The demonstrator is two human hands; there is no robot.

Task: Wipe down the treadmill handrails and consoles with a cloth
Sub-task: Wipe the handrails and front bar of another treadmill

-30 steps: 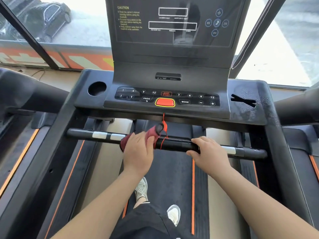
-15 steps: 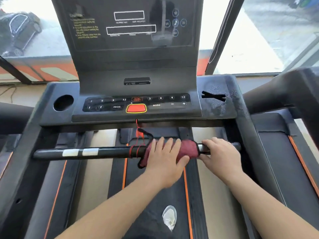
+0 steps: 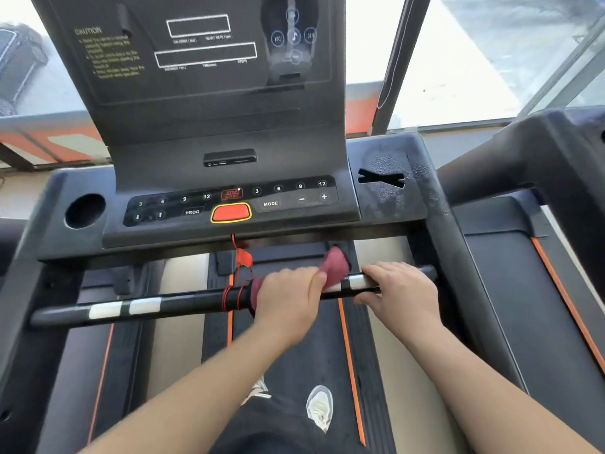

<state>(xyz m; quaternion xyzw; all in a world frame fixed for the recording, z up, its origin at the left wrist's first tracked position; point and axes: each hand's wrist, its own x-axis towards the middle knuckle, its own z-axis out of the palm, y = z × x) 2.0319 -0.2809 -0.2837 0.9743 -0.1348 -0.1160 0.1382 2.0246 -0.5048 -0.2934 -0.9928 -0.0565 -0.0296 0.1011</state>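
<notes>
The left hand (image 3: 288, 299) clamps the dark red cloth (image 3: 334, 265) round the front handrail (image 3: 183, 304), fingers curled over the bar, a loose flap standing up just past the fingertips. The right hand (image 3: 401, 291) grips the bare bar just beyond that flap, fingers over, thumb under. A good pass likely needs the cloth wrapped fully under the left fingers, the right hand lifted clear so the silver patch (image 3: 358, 281) between the hands gets wiped, and care near the red safety cord (image 3: 233, 298) beside the left little finger.
</notes>
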